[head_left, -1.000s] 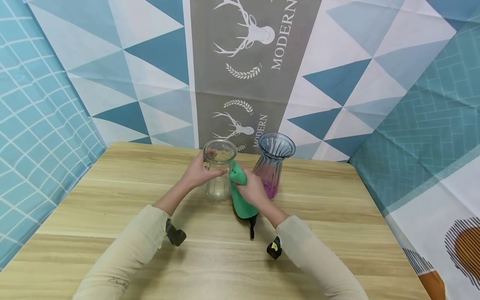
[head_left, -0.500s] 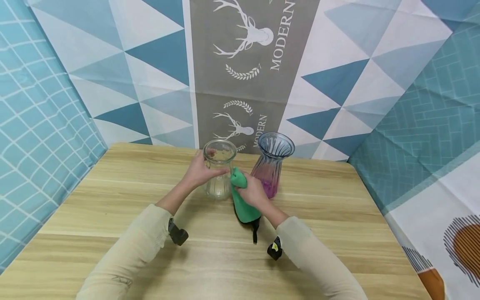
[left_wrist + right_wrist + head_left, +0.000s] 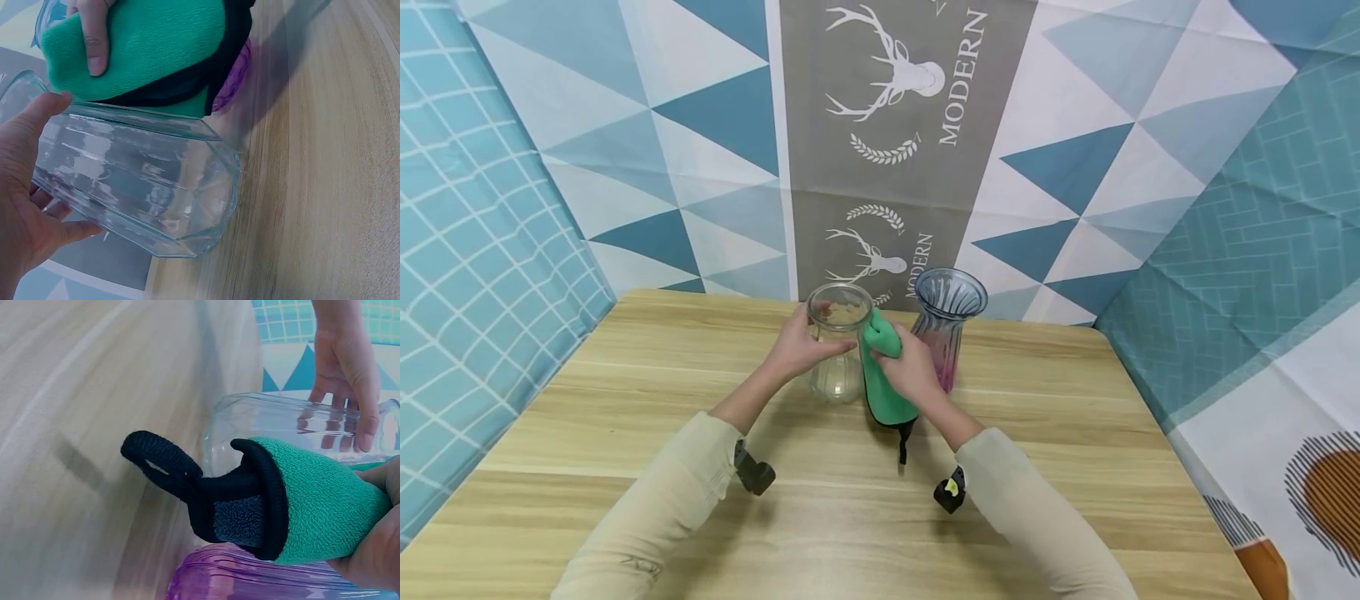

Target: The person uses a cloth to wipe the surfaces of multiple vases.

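A clear glass vase (image 3: 836,382) with a wide round rim stands near the back of the table. My left hand (image 3: 795,345) grips it below the rim, thumb and fingers spread round its upper part, as the left wrist view shows. Pinched and bunched in my right hand (image 3: 913,365) is a green cloth (image 3: 889,403) with black edging and a black hanging loop (image 3: 164,464). The cloth hangs right beside the clear vase's side. Behind my right hand stands a ribbed glass vase (image 3: 953,297), blue at the top and pink-purple at the bottom, partly hidden.
The wooden table (image 3: 865,533) runs back to a patterned cloth wall (image 3: 880,183) close behind both vases. Blue tiled-pattern cloth (image 3: 482,208) hangs at the left, more patterned cloth (image 3: 1232,250) at the right. A small black camera (image 3: 756,473) sits at each wrist.
My right hand and the green cloth dipped slightly toward me, then rose back up along the clear vase. My left hand keeps its grip and the vases stay put.
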Motion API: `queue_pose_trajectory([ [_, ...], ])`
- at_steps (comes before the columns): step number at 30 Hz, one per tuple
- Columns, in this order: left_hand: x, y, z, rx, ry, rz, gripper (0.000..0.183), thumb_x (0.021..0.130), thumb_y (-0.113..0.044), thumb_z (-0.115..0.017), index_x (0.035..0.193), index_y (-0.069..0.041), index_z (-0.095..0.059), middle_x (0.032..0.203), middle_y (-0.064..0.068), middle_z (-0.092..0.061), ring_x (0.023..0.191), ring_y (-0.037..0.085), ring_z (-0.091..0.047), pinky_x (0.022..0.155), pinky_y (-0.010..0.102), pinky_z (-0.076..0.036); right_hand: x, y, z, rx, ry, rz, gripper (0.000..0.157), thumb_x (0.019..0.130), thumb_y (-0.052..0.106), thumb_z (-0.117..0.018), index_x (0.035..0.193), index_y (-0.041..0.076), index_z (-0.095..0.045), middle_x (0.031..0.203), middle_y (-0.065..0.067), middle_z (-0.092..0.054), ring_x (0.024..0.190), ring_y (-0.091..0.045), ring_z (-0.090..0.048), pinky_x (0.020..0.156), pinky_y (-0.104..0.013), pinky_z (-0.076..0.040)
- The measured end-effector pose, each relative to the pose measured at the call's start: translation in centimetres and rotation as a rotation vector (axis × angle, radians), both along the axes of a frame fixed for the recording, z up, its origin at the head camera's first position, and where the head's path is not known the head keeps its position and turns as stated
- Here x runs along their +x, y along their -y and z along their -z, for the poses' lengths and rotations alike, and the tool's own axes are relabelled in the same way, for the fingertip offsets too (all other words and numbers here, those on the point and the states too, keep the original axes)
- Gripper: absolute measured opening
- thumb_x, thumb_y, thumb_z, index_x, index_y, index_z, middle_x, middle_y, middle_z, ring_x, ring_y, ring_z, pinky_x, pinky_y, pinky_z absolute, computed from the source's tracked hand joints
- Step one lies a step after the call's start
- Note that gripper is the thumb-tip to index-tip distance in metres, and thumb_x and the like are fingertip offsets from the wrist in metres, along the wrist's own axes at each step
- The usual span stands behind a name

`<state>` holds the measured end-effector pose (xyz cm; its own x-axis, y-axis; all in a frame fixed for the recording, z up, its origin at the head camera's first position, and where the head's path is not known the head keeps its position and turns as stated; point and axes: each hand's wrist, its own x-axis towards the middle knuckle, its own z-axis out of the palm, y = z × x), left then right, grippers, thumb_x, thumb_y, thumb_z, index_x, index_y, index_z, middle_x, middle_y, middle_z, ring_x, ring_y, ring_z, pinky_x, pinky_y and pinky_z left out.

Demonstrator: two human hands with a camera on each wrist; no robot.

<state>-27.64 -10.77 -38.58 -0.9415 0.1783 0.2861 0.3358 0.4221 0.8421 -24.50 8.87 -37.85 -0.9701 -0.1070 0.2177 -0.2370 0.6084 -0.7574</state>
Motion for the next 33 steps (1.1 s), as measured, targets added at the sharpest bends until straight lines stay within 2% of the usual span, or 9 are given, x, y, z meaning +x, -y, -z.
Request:
queue_pose_trajectory([
  [12, -0.2, 0.2, 0.0, -0.021, 0.023, 0.038, 0.070, 0.072, -0.027, -0.081, 0.129, -0.005, -0.046, 0.129, 0.017, -0.052, 0.121, 0.033, -0.047, 0.101, 0.052, -0.040, -0.3, 0.2, -0.1, 0.036, 0.023, -0.019, 0.051, 0.084, 0.014, -0.069, 0.133, 0.013, -0.052, 0.119, -0.013, -0.063, 0.109, -0.029, -0.059, 0.090, -0.045, -0.050],
  [20, -0.5, 0.3, 0.1, -0.016, 0.028, 0.073, 0.070, 0.072, -0.024, -0.081, 0.129, -0.003, -0.045, 0.130, 0.018, -0.052, 0.122, 0.034, -0.047, 0.101, 0.052, -0.041, 0.0, 0.1, 0.8, 0.104, 0.069, -0.022, 0.037, 0.085, 0.014, -0.068, 0.120, 0.008, -0.058, 0.105, -0.015, -0.067, 0.098, -0.029, -0.063, 0.079, -0.043, -0.053],
  [31, -0.5, 0.4, 0.2, 0.041, 0.068, 0.100, 0.074, 0.074, -0.021, -0.080, 0.134, -0.004, -0.041, 0.132, 0.020, -0.049, 0.125, 0.034, -0.043, 0.104, 0.058, -0.036, 0.1, 0.0, 2.4, 0.198, 0.124, -0.061, 0.050, 0.084, 0.008, -0.067, 0.132, 0.007, -0.052, 0.111, -0.016, -0.066, 0.101, -0.030, -0.062, 0.084, -0.044, -0.053],
  [33, 0.1, 0.3, -0.4, 0.051, 0.074, 0.107, 0.073, 0.075, -0.017, -0.078, 0.135, -0.003, -0.040, 0.132, 0.023, -0.048, 0.125, 0.037, -0.042, 0.104, 0.059, -0.035, 0.2, 0.0, 2.6, 0.212, 0.121, -0.067, 0.050, 0.084, 0.008, -0.067, 0.131, 0.006, -0.052, 0.112, -0.016, -0.066, 0.102, -0.030, -0.062, 0.085, -0.044, -0.052],
])
